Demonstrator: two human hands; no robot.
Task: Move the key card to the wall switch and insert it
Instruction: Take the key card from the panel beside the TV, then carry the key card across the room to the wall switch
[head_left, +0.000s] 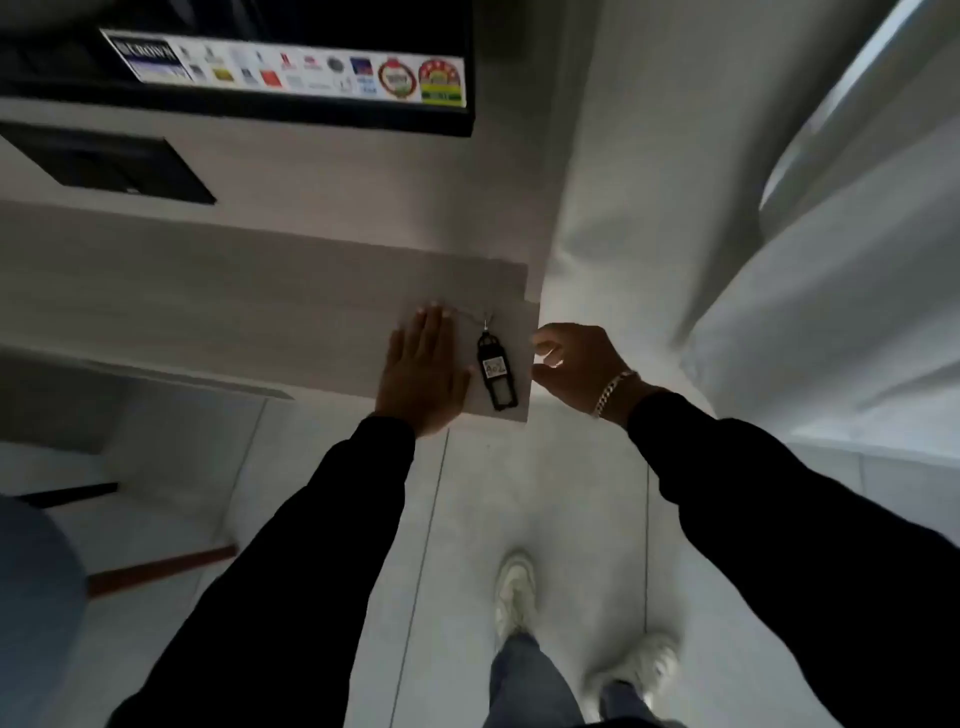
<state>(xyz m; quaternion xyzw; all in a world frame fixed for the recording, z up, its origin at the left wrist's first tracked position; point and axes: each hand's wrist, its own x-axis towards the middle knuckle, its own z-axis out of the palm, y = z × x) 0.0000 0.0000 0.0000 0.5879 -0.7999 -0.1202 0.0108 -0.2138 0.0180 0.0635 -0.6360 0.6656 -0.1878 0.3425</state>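
The key card (497, 375) is a black tag with a white label, and a thin wire ring with a key runs from its top. It lies flat near the right end of a pale shelf (208, 291). My left hand (422, 370) rests palm down on the shelf just left of the card, fingers spread flat. My right hand (574, 364) hovers just right of the card past the shelf's end, fingers curled and apart, holding nothing. A wall switch is not in view.
A black television (291, 62) with a sticker strip hangs above the shelf. White curtains (779, 260) fall at the right. Below are pale floor tiles (467, 519) and my two white shoes (515, 592).
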